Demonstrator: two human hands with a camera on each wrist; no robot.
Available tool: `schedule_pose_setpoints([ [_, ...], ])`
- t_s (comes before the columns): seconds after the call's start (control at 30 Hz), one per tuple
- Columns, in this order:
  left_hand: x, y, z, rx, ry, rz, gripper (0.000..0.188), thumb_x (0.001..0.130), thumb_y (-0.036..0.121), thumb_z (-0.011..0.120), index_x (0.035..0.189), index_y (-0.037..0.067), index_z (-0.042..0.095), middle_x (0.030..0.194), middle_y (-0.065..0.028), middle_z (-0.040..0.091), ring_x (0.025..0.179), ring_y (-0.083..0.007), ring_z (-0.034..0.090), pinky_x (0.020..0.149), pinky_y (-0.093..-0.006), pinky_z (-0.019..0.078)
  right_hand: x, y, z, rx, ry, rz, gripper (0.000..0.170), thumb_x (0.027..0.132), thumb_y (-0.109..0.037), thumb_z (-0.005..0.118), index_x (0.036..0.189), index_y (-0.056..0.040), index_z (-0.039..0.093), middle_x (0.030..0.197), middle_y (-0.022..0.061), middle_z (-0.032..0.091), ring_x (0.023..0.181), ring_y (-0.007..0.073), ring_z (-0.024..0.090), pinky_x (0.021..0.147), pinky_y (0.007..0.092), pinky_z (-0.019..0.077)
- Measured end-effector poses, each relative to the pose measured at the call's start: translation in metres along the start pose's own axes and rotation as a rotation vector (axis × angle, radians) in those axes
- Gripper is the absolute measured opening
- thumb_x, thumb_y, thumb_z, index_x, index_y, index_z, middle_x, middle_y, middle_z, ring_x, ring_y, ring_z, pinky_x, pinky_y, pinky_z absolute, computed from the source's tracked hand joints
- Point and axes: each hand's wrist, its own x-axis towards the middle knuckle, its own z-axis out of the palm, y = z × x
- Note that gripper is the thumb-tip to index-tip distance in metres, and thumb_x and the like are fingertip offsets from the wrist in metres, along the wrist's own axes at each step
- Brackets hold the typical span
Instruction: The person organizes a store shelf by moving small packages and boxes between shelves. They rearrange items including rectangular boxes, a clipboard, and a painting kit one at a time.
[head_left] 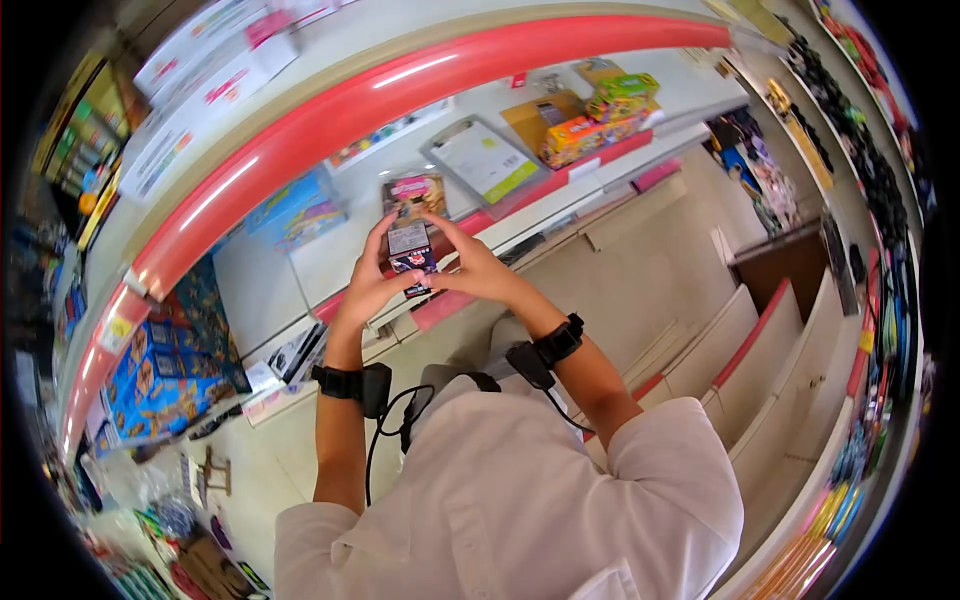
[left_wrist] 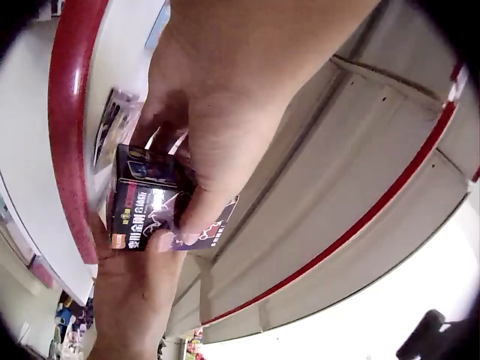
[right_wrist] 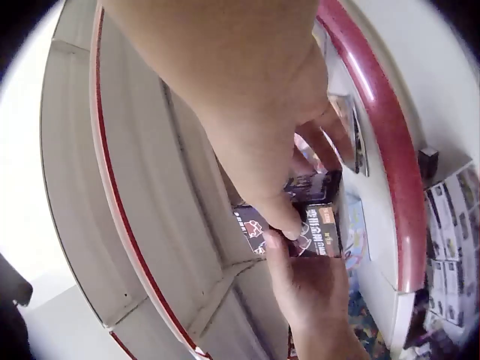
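A small dark box (head_left: 412, 262) with a pale label and printed characters is held between both hands in front of the shelf. My left hand (head_left: 368, 288) grips its left side, and my right hand (head_left: 478, 270) grips the right. Both thumbs lie on the near face of the box (left_wrist: 136, 217), where white characters and a pinkish-white drawing show. In the right wrist view the same box (right_wrist: 324, 231) has the fingers partly hidden behind it. Just beyond the hands, a picture-printed packet (head_left: 415, 190) lies on the white shelf (head_left: 255, 285).
A clipboard-like package (head_left: 488, 165) and bright orange and green packs (head_left: 590, 130) lie farther right on the shelf. Blue packets (head_left: 298, 210) are to the left. A red-edged upper shelf (head_left: 400, 90) curves over this one. Wall racks of goods (head_left: 870, 200) stand at right.
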Motion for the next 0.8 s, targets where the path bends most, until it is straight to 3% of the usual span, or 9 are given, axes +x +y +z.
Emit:
schedule_pose_setpoints([
  [0.03,0.009,0.001,0.011,-0.012,-0.034,0.003,0.082,0.070,0.001,0.070,0.138,0.011,0.025,0.118,-0.0124,0.049,0.105,-0.0205,0.051,0.090,-0.0342,0.0436,-0.007,-0.005,-0.009,0.090,0.009,0.046,0.083,0.069,-0.003,0.069,0.138,-0.0132,0.025,0.098,0.0114,0.055,0.086,0.0194,0.058,0.063,0.0304,0.0538],
  [0.17,0.042,-0.013,0.037,0.013,-0.191,-0.049,0.084,0.069,0.001,0.071,0.139,0.010,0.024,0.121,-0.0142,0.048,0.110,-0.0218,0.048,0.092,-0.0351,0.0420,-0.030,0.001,-0.055,0.003,0.089,0.072,0.081,0.068,-0.005,0.071,0.136,-0.0126,0.028,0.104,0.0121,0.053,0.088,0.0191,0.057,0.063,0.0304,0.0534],
  [0.3,0.076,-0.015,0.062,0.055,-0.229,-0.088,0.073,0.073,0.004,0.069,0.134,0.008,0.031,0.121,-0.0115,0.048,0.112,-0.0204,0.048,0.094,-0.0348,0.0396,-0.054,0.013,-0.129,0.034,0.354,-0.028,0.074,0.068,-0.009,0.073,0.131,-0.0104,0.033,0.110,0.0117,0.051,0.093,0.0180,0.056,0.068,0.0299,0.0526],
  [0.4,0.113,-0.018,0.088,0.124,-0.184,-0.069,0.064,0.075,0.005,0.067,0.131,0.008,0.036,0.121,-0.0095,0.049,0.111,-0.0200,0.049,0.095,-0.0354,0.0380,-0.072,0.027,-0.207,0.140,0.661,-0.187,0.075,0.071,0.001,0.069,0.130,-0.0089,0.025,0.116,0.0128,0.044,0.093,0.0207,0.056,0.071,0.0327,0.0534],
  [0.47,0.146,-0.025,0.108,0.178,-0.113,-0.027,0.063,0.075,0.005,0.067,0.130,0.008,0.037,0.122,-0.0089,0.049,0.111,-0.0202,0.049,0.095,-0.0362,0.0378,-0.084,0.027,-0.265,0.216,0.810,-0.229,0.071,0.071,0.004,0.067,0.127,-0.0078,0.026,0.118,0.0125,0.041,0.097,0.0215,0.054,0.073,0.0353,0.0537],
  [0.53,0.180,-0.035,0.132,0.274,-0.015,0.064,0.062,0.074,0.006,0.067,0.129,0.008,0.039,0.122,-0.0094,0.049,0.112,-0.0212,0.048,0.094,-0.0374,0.0375,-0.095,0.047,-0.331,0.016,1.017,-0.226,0.068,0.071,0.004,0.068,0.125,-0.0062,0.028,0.115,0.0121,0.042,0.098,0.0202,0.053,0.078,0.0323,0.0512],
  [0.6,0.209,-0.039,0.157,0.361,0.070,0.132,0.061,0.074,0.006,0.068,0.128,0.008,0.040,0.122,-0.0095,0.049,0.113,-0.0215,0.048,0.094,-0.0382,0.0372,-0.104,0.059,-0.394,-0.097,1.092,-0.198,0.068,0.070,0.002,0.068,0.125,-0.0054,0.027,0.114,0.0127,0.044,0.097,0.0198,0.054,0.077,0.0304,0.0499],
  [0.67,0.232,-0.031,0.184,0.498,0.095,0.207,0.059,0.073,0.011,0.069,0.126,0.006,0.043,0.121,-0.0128,0.050,0.112,-0.0257,0.048,0.094,-0.0368,0.0369,-0.107,0.081,-0.456,-0.155,1.084,-0.210,0.068,0.068,0.001,0.070,0.123,-0.0046,0.030,0.111,0.0133,0.046,0.097,0.0199,0.054,0.075,0.0304,0.0499],
  [0.8,0.266,-0.027,0.218,0.702,0.120,0.285,0.059,0.072,0.015,0.069,0.124,0.005,0.045,0.119,-0.0158,0.050,0.110,-0.0302,0.048,0.093,-0.0349,0.0372,-0.097,0.113,-0.552,-0.491,1.092,-0.039,0.067,0.062,0.000,0.070,0.119,-0.0024,0.035,0.108,0.0148,0.048,0.095,0.0225,0.055,0.073,0.0313,0.0497],
])
